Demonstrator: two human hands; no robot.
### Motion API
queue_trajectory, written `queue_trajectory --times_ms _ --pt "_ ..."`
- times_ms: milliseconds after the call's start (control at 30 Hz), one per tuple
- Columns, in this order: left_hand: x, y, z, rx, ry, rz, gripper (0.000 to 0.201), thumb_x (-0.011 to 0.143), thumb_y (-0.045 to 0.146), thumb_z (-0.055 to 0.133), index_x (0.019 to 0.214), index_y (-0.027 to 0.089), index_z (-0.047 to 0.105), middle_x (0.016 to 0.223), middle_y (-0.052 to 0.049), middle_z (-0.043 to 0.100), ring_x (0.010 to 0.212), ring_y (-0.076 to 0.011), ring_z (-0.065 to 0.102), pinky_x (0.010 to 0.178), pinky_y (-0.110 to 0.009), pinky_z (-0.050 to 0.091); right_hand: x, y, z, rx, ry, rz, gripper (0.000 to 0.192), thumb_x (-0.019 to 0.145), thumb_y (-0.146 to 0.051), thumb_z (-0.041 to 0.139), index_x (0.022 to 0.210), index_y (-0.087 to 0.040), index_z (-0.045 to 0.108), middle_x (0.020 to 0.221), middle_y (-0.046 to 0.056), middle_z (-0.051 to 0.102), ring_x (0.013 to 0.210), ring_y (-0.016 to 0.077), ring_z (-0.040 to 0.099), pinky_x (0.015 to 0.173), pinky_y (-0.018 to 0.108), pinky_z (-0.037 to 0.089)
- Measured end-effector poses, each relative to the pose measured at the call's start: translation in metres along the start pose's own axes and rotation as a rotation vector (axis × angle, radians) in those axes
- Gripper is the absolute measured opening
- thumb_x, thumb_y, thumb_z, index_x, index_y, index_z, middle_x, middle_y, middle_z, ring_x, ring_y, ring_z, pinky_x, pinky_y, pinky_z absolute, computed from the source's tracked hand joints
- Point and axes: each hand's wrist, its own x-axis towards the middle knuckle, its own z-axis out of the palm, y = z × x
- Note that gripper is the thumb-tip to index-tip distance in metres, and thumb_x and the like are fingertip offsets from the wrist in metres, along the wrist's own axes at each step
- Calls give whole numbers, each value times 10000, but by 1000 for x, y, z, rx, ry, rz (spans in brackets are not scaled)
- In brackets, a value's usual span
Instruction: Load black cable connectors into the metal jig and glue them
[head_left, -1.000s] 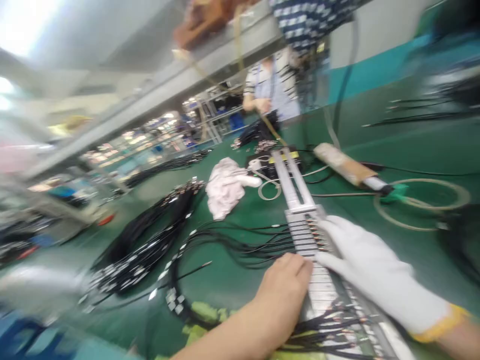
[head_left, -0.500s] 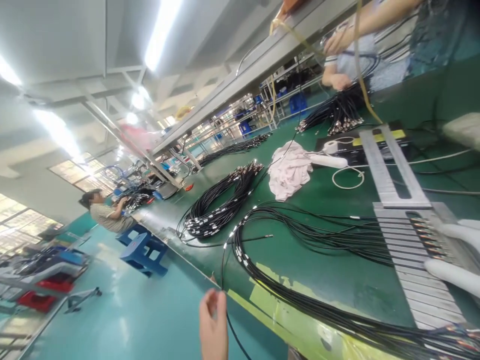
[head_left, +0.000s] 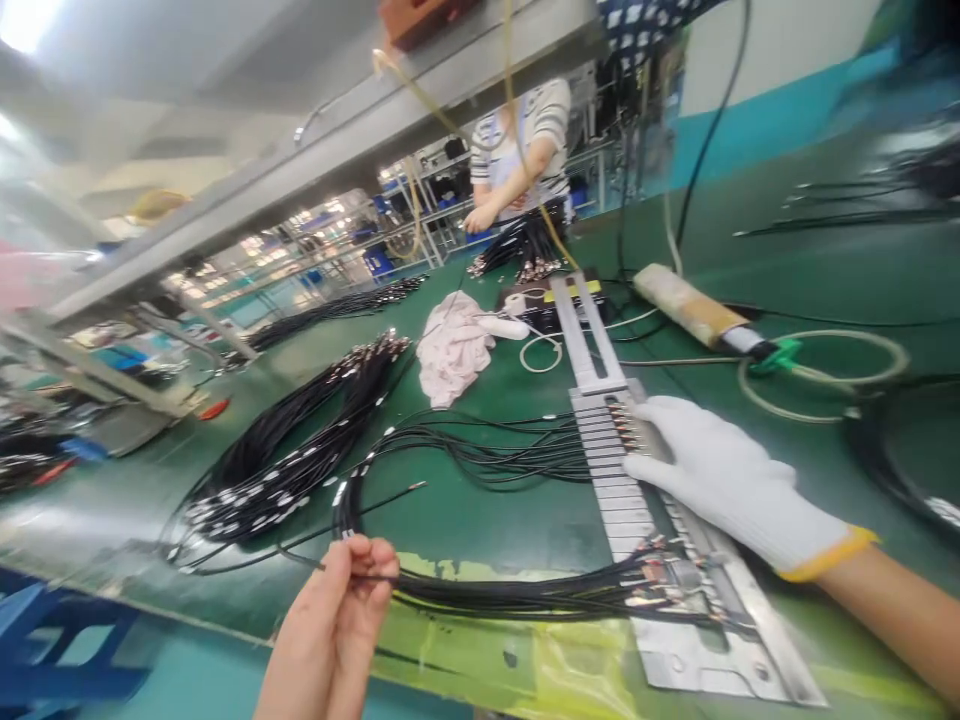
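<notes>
My bare left hand (head_left: 334, 615) pinches a thin black cable (head_left: 304, 558) above the table's front edge, with fingertips closed together. In a white glove with a yellow cuff, my right hand (head_left: 712, 480) rests at a slotted metal fixture (head_left: 611, 490). Its thumb and forefinger are spread beside a row of small metal connector ends (head_left: 624, 428). Black cables (head_left: 517, 450) run across the slots, and their bundle (head_left: 525, 597) curves round to bared, coloured wire ends (head_left: 660, 575) on the fixture's lower part. A loose cable end (head_left: 416, 487) lies left of the fixture.
A large coil of black cables (head_left: 300, 450) lies at left, near a crumpled pink cloth (head_left: 454, 345). A taped handle tool (head_left: 690, 305) with a pale cord sits behind my right hand. Across the table, a co-worker's hand (head_left: 484, 215) is near another cable bundle (head_left: 521, 245). A blue stool (head_left: 67, 635) stands below.
The view has swung right, bringing my right hand fully into sight. My left hand has risen to the table edge and now pinches the cable; the co-worker's arm has shifted.
</notes>
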Motion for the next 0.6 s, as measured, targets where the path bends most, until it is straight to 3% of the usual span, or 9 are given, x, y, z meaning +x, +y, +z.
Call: queue_trajectory --times_ms 67,133,200,300,433,500,600 --pt "12 -10 22 29 -120 -91 250 782 304 821 901 114 711 948 -97 744 859 -186 714 775 -246 632 2 2 -3 2 -72 23 394 823 -372 618 1182 -216 670 1189 107 696 1002 302 675 852 416 533" --pt "14 -17 40 105 -211 -192 268 816 321 801 931 94 719 977 -117 745 886 -202 720 840 -291 628 3 5 -5 10 -118 58 418 836 -354 614 1223 -200 649 1264 113 665 1072 303 657 904 415 515" --pt "12 -18 50 197 -286 -295 384 755 407 861 922 88 724 912 -109 751 783 -191 722 750 -270 632 3 7 -4 16 -150 83 439 852 -346 611 1261 -187 628 1317 115 636 1119 307 638 947 424 498" --pt "17 -12 46 296 -463 -459 565 636 608 880 795 91 716 688 -77 717 561 -149 661 520 -206 563 3 8 -1 17 -169 91 455 866 -326 612 1292 -166 612 1364 126 603 1164 319 612 983 444 481" --pt "36 -9 35 231 -618 -640 570 739 668 774 654 116 662 516 -26 612 395 -84 530 368 -146 382 2 12 4 14 -136 79 465 868 -327 628 1300 -155 614 1397 143 580 1219 336 582 1014 460 468" --pt "40 -15 39 180 -610 -600 494 798 604 761 739 118 693 615 -39 651 481 -101 575 447 -168 448 1 14 7 20 -125 67 470 868 -320 625 1306 -147 611 1393 150 581 1224 337 580 1018 468 468" --pt "33 -29 59 275 -661 -332 364 901 485 690 939 123 709 853 -87 704 725 -169 656 677 -252 546 1 15 9 35 -118 69 462 869 -305 618 1304 -152 609 1381 149 590 1222 332 584 1016 475 473"
